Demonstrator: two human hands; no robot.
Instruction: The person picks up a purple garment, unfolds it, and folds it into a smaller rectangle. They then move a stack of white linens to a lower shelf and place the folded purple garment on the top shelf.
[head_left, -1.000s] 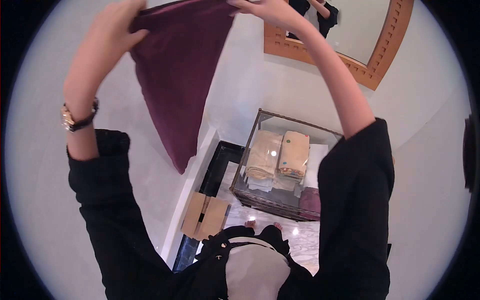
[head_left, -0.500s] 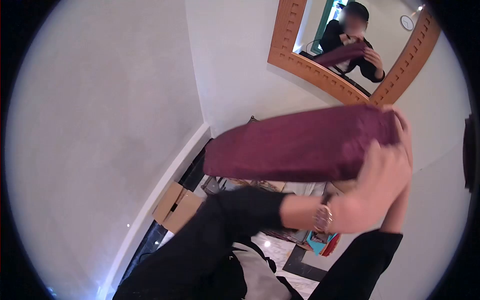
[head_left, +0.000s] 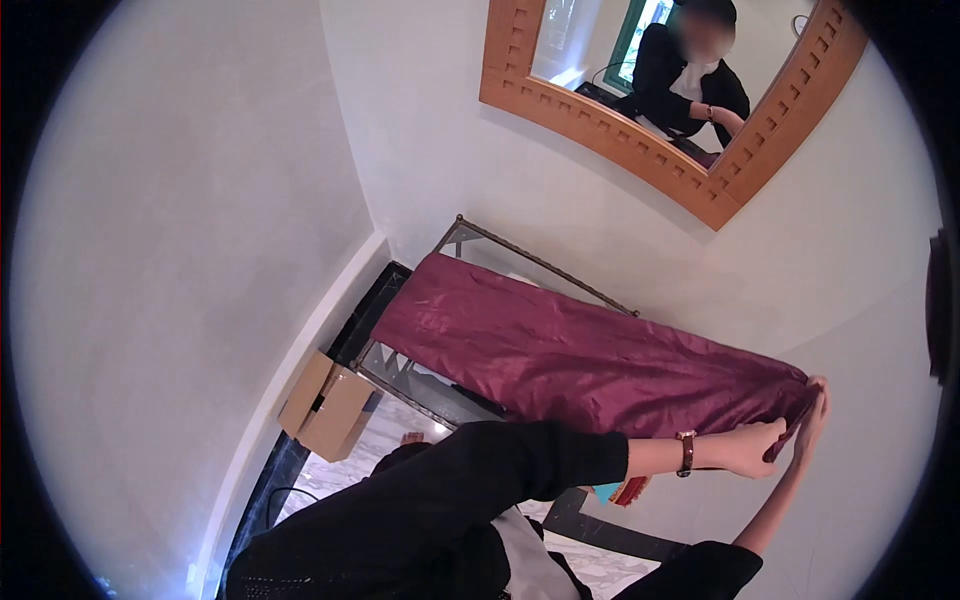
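Observation:
A long burgundy satin-like cloth (head_left: 540,335) stretches across a glass-topped metal table (head_left: 415,385), its far left end resting on the top. Gathered folds run to its right end, where both hands are. My left hand (head_left: 748,447), with a watch (head_left: 685,453) on the wrist, is closed on the lower corner of that end. At the upper corner, my right hand (head_left: 818,405) grips the cloth, its fingers partly hidden behind the fabric. The cloth hides most of the tabletop.
A wood-framed mirror (head_left: 610,120) hangs on the wall above, reflecting a person. An open cardboard box (head_left: 335,420) sits on the marble floor beside the left wall. Something turquoise (head_left: 606,493) and a red-patterned item (head_left: 630,490) show below my left forearm.
The cloth has come down from in front of me onto the table and spread out. Both hands have moved lower, still holding its right end. The view has shifted slightly.

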